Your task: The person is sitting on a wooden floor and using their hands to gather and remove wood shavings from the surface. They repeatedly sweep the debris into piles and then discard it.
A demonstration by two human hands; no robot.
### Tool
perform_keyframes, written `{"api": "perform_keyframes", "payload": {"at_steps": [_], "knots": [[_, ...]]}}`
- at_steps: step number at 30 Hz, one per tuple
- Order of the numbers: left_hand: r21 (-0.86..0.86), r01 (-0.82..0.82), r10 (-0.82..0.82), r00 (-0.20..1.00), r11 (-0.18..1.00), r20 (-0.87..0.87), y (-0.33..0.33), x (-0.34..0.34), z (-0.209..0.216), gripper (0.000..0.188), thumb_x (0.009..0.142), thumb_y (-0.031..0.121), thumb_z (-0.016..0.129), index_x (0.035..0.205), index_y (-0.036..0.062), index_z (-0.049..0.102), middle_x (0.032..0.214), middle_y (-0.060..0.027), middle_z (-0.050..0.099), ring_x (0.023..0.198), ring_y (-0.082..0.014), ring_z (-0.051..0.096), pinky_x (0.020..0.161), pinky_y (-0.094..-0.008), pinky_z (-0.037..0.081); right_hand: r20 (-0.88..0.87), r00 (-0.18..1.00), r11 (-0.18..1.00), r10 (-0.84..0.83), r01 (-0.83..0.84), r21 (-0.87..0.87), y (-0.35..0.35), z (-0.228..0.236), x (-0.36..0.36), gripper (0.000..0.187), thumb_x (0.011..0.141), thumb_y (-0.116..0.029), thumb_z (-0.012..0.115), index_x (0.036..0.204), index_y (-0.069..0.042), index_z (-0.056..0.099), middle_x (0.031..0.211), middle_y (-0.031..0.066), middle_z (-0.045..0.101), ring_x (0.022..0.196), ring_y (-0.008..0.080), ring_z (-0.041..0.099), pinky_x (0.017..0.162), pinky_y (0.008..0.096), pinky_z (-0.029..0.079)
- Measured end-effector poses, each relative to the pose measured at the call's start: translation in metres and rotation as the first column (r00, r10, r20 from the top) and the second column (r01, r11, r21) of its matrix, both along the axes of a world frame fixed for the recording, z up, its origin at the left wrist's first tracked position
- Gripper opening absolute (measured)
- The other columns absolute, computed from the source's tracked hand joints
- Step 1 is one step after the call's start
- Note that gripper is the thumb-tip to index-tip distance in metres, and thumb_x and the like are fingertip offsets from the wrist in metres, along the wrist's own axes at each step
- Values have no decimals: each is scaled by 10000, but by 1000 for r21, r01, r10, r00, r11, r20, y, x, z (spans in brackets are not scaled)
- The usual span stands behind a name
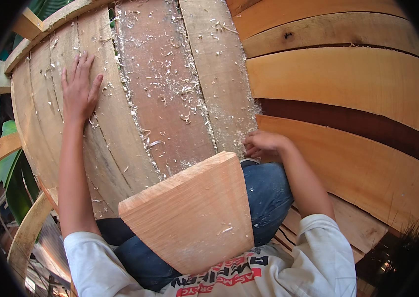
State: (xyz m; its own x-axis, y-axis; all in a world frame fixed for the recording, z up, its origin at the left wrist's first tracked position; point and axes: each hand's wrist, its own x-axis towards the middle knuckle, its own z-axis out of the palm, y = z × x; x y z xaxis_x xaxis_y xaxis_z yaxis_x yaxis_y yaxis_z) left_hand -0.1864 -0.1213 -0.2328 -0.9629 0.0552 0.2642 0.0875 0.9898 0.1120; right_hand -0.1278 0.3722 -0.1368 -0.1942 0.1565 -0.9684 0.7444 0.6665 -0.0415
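Note:
My left hand [78, 89] lies on the wooden planks [105, 99] at the left, palm down with the fingers spread and nothing in it. Close to my right knee, my right hand [263, 143] is at the edge of the plank floor with its fingers curled; whatever is in them, if anything, is hidden. A pale board [194, 213] with a freshly cut, slanted shape leans across my lap, and neither hand touches it. Curled wood shavings [187, 91] and dust are strewn over the planks, thickest along the reddish plank [162, 74] in the middle.
Along the right runs a wall of orange-brown boards [338, 74] with a dark gap [338, 119] between two of them. A curved wooden rim [51, 27] bounds the planks at the far left. Outside it are bent timber ribs [28, 232] and green leaves [19, 188].

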Motion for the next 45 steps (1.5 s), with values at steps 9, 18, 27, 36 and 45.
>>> {"api": "perform_keyframes", "payload": {"at_steps": [9,18,27,36,45], "knots": [[-9,23,-23,1000,1000,-4,-4,-1,-3,526,1015,439,440,1471,180,435,1572,-44,375,1485,-225,279,1223,-494,103,387,710,730,588,-672,124,-16,12,-15,320,883,-164,516,1041,40,706,1018,199,714,854,283,714,739,430,569],[14,33,-33,999,999,9,-3,0,0,528,1017,422,440,1474,158,428,1575,-49,368,1489,-225,271,1218,-503,99,133,938,937,319,-292,-191,-19,-17,-8,322,930,-255,526,1067,-23,703,1089,180,702,870,230,705,729,408,567],[3,37,-37,999,999,18,-5,0,0,515,1021,407,435,1478,172,420,1573,-44,371,1490,-225,269,1217,-507,99,248,410,466,878,-851,-242,-35,-11,-7,425,896,-148,456,1226,37,648,1279,210,635,1107,331,645,936,464,490],[26,45,-45,999,999,16,-6,3,4,514,1019,416,439,1475,178,424,1569,-38,378,1487,-227,274,1216,-506,104,-129,976,834,178,-219,-506,-27,1,-43,361,928,-284,510,1061,-36,736,1102,119,732,931,183,712,856,351,537],[38,61,-61,998,997,1,-3,0,2,506,1019,414,444,1469,180,439,1564,-38,386,1483,-237,283,1213,-510,103,112,357,374,927,-893,-251,-61,-21,-5,430,869,-219,500,1172,28,678,1223,217,660,1095,336,653,907,425,507]]}}
